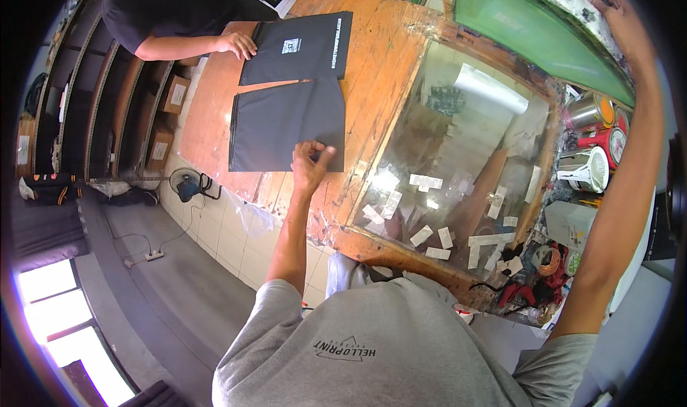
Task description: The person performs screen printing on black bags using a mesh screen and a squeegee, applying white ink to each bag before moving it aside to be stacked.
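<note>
My left hand (313, 162) has its fingers curled at the near right part of a plain black fabric piece (279, 124), pinching it. The piece lies flat on a wooden table. Just beyond it lies a second black fabric piece (315, 49) with white print, and a co-worker's hand (237, 45) rests on its left edge. At the far right, my right hand (614, 5) grips the upper edge of a tilted screen printing frame with green mesh (533, 24). Part of that grip is cut off by the rim of the view.
A glass panel (429, 157) with bits of white tape is set into the wooden table (386, 49). Paint cans (583, 169) and tangled odds and ends crowd the right side. Shelves (107, 106) with boxes and a small fan (186, 184) stand left.
</note>
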Available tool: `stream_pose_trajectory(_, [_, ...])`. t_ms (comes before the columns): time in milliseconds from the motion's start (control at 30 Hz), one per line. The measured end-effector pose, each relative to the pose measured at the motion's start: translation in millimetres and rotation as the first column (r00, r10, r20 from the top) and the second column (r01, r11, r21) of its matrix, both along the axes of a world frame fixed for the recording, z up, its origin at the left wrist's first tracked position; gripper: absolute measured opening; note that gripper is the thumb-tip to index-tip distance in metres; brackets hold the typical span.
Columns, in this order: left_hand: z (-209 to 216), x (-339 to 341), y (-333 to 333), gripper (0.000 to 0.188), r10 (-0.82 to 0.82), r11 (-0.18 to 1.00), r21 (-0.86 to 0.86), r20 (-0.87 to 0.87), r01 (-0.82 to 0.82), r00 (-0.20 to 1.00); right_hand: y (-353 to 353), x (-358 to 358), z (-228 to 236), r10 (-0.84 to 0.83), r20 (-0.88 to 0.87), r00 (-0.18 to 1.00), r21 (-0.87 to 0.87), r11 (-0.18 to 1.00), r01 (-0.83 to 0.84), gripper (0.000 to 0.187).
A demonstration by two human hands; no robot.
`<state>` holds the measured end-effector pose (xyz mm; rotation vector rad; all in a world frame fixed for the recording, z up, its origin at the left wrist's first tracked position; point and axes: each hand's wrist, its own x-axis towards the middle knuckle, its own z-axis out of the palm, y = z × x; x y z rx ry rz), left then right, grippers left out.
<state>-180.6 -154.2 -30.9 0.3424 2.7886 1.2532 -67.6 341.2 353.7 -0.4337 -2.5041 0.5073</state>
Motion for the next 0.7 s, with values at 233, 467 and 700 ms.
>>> stream_pose_trajectory(233, [-19.3, -19.5, -11.3, 0.028, -0.014, 0.982, -0.189, 0.045, 0.022, 0.999, -11.5, 7.0, -2.2, -0.028, 0.024, 0.999, -0.151, 0.988, 0.031, 0.038])
stream_pose_trajectory(467, [26.8, -71.1, 37.7, 0.035, -0.134, 0.988, -0.076, 0.043, 0.137, 0.990, -28.8, 12.7, -12.9, 0.020, -0.136, 0.990, -0.215, 0.975, -0.049, 0.037])
stream_pose_trajectory(700, [-2.6, -137.2, 93.3, 0.044, -0.233, 0.927, -0.345, -0.219, 0.148, 0.948, -15.7, 7.8, -16.4, 0.048, -0.054, 0.997, -0.215, 0.975, -0.059, 0.035])
